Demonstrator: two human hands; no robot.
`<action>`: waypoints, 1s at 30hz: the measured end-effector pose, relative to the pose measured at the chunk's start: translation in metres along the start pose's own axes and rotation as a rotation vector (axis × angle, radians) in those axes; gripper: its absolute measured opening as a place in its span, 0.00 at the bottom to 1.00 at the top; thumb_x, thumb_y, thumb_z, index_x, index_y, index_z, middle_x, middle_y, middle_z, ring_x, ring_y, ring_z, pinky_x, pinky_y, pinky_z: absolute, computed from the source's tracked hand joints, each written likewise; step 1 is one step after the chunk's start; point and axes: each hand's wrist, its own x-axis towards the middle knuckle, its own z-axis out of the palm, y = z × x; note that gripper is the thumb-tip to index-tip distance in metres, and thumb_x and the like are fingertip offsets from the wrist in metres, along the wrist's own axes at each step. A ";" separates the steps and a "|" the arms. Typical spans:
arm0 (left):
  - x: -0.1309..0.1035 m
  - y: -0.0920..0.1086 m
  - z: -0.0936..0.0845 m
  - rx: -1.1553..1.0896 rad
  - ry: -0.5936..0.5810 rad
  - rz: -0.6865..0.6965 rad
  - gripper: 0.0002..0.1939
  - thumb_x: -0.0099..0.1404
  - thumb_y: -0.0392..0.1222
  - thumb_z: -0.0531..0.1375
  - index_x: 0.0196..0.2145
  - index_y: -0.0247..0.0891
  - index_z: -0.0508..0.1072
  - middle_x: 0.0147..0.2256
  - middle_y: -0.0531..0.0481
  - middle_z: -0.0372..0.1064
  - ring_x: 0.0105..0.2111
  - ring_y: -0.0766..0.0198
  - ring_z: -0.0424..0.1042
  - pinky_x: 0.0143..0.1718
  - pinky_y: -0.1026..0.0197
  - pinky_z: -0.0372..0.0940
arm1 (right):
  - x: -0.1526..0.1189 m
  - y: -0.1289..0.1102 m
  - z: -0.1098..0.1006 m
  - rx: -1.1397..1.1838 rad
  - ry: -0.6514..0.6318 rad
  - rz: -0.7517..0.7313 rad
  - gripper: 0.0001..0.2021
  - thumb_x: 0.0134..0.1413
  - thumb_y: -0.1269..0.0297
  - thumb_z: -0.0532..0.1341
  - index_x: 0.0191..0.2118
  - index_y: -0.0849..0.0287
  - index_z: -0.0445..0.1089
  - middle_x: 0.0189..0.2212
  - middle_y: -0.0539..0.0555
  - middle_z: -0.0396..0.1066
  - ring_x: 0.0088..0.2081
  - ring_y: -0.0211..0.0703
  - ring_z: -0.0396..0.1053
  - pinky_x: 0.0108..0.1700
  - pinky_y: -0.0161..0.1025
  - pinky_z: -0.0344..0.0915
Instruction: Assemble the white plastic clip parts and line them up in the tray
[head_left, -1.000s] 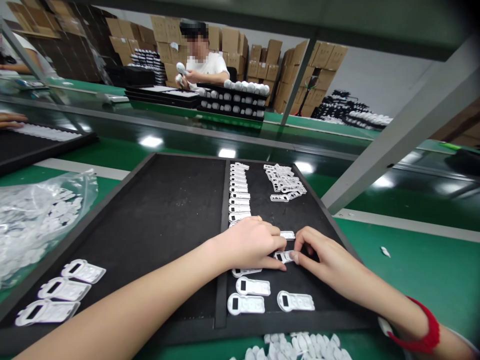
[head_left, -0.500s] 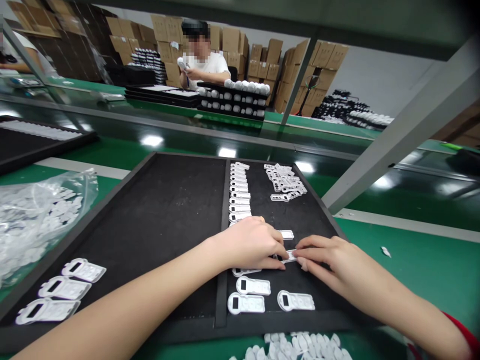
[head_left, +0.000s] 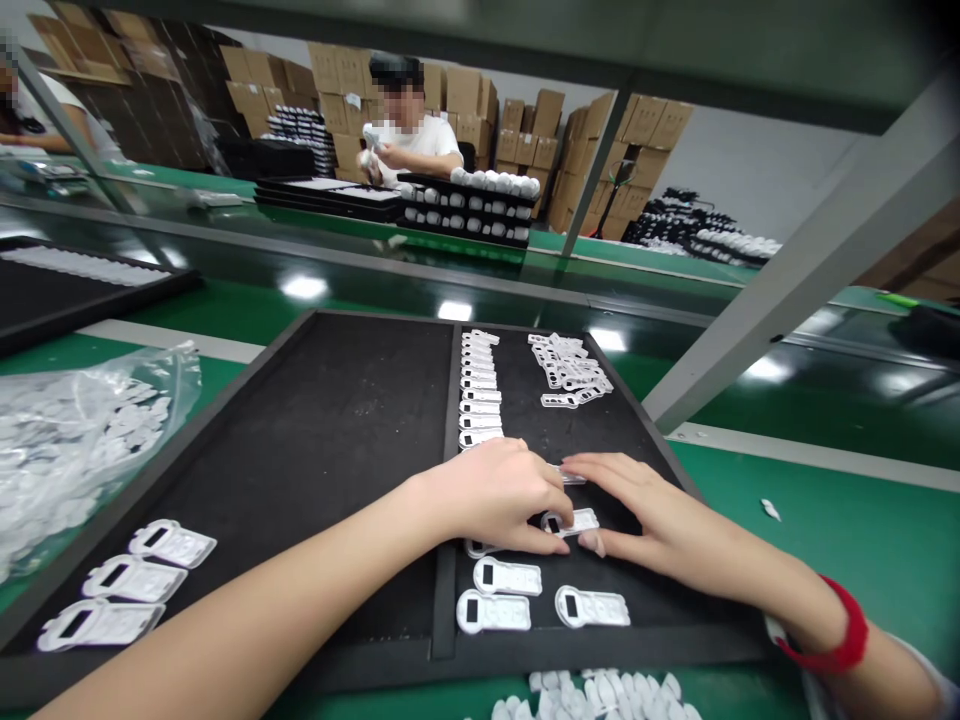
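At 4 o'clock on a black tray, a white casing is touched at its round end by the curled left hand; whether it is gripped cannot be told. The right hand is held open, thumb near the other end. Toward 11 o'clock from there, a column of casings is already aligned; at 12, jumbled frames are apparently left.
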 end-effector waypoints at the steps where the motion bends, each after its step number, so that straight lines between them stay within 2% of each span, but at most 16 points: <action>1: 0.000 0.001 -0.002 -0.015 0.015 -0.005 0.10 0.64 0.49 0.62 0.39 0.42 0.77 0.34 0.53 0.76 0.35 0.62 0.75 0.39 0.60 0.63 | 0.001 0.000 -0.001 0.011 -0.022 -0.006 0.27 0.61 0.48 0.57 0.61 0.53 0.57 0.61 0.57 0.58 0.61 0.51 0.56 0.61 0.51 0.57; 5: -0.001 -0.003 -0.006 0.063 0.087 -0.087 0.12 0.70 0.44 0.54 0.43 0.39 0.75 0.37 0.51 0.76 0.37 0.61 0.74 0.39 0.59 0.63 | 0.000 -0.006 -0.004 0.019 -0.059 -0.017 0.15 0.64 0.55 0.55 0.54 0.52 0.65 0.53 0.55 0.67 0.54 0.48 0.64 0.55 0.47 0.62; 9: -0.003 -0.011 -0.005 0.145 0.098 -0.162 0.12 0.70 0.44 0.54 0.43 0.38 0.75 0.39 0.50 0.75 0.38 0.60 0.74 0.40 0.58 0.62 | -0.005 -0.016 -0.007 0.002 -0.097 -0.023 0.13 0.64 0.58 0.56 0.52 0.50 0.66 0.50 0.52 0.69 0.50 0.46 0.66 0.53 0.45 0.63; 13: -0.004 -0.012 -0.002 0.142 0.029 -0.136 0.12 0.70 0.45 0.54 0.41 0.40 0.76 0.36 0.51 0.74 0.36 0.61 0.74 0.39 0.59 0.63 | -0.010 -0.024 -0.009 -0.019 -0.149 -0.047 0.12 0.64 0.59 0.56 0.52 0.49 0.66 0.48 0.51 0.70 0.48 0.46 0.67 0.50 0.44 0.65; 16: -0.003 -0.010 -0.003 0.151 0.044 -0.113 0.12 0.70 0.45 0.54 0.40 0.40 0.76 0.35 0.51 0.74 0.35 0.62 0.73 0.39 0.58 0.62 | -0.014 -0.030 -0.010 -0.021 -0.177 -0.044 0.12 0.63 0.60 0.56 0.51 0.49 0.67 0.48 0.51 0.71 0.48 0.47 0.68 0.50 0.44 0.66; 19: -0.003 -0.009 -0.005 0.108 0.048 -0.089 0.12 0.67 0.49 0.59 0.41 0.40 0.76 0.35 0.51 0.74 0.35 0.62 0.73 0.41 0.58 0.61 | -0.018 -0.032 -0.011 -0.017 -0.175 -0.022 0.13 0.63 0.58 0.55 0.52 0.47 0.67 0.49 0.50 0.72 0.49 0.48 0.69 0.51 0.45 0.67; 22: -0.004 -0.008 -0.007 0.056 0.025 -0.066 0.18 0.62 0.56 0.63 0.40 0.40 0.76 0.35 0.50 0.74 0.35 0.61 0.73 0.41 0.58 0.61 | -0.016 -0.021 -0.016 -0.004 -0.082 -0.015 0.18 0.63 0.54 0.54 0.58 0.46 0.64 0.54 0.51 0.69 0.53 0.49 0.68 0.53 0.46 0.67; 24: -0.004 -0.006 -0.008 0.026 0.009 -0.049 0.21 0.59 0.59 0.63 0.41 0.41 0.76 0.36 0.50 0.74 0.35 0.60 0.73 0.42 0.58 0.60 | -0.004 -0.006 -0.023 -0.012 0.001 -0.017 0.20 0.63 0.52 0.54 0.58 0.49 0.63 0.56 0.54 0.68 0.53 0.51 0.68 0.53 0.47 0.67; 28: -0.004 0.000 -0.009 0.015 -0.021 -0.012 0.19 0.60 0.58 0.63 0.45 0.46 0.76 0.41 0.50 0.73 0.35 0.62 0.72 0.41 0.58 0.60 | 0.040 0.030 -0.037 -0.165 0.151 0.018 0.18 0.64 0.57 0.53 0.55 0.59 0.66 0.51 0.60 0.71 0.50 0.51 0.70 0.51 0.48 0.68; 30: -0.004 0.004 -0.008 0.016 -0.030 -0.009 0.16 0.61 0.55 0.64 0.44 0.47 0.77 0.41 0.51 0.73 0.35 0.62 0.72 0.42 0.59 0.61 | 0.064 0.041 -0.038 -0.218 0.177 0.030 0.17 0.63 0.61 0.53 0.53 0.62 0.66 0.50 0.61 0.71 0.49 0.52 0.70 0.51 0.49 0.67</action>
